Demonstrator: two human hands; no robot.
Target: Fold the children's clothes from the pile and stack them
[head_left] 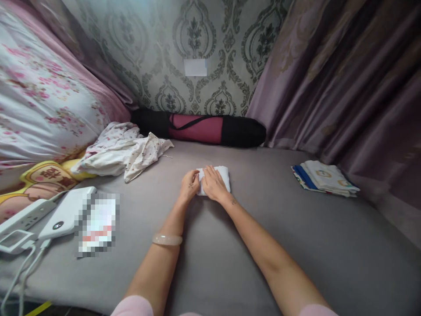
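Observation:
A small folded white cloth (224,175) lies on the grey bed sheet in front of me. My right hand (213,182) rests flat on top of it, fingers stretched out and pointing away from me. At the cloth's left edge, my left hand (190,185) has its fingers curled in and its thumb side against the fabric, so it appears to pinch that edge. The left fingertips are partly hidden. A pale bangle (167,239) circles my left forearm.
Folded cloths (325,176) are stacked at right. A crumpled spotted garment (131,153), a power strip (29,215), a power bank (67,210) with cables, and a blurred-out item (97,224) lie at left. A black-and-maroon long bag (197,129) lies along the wall.

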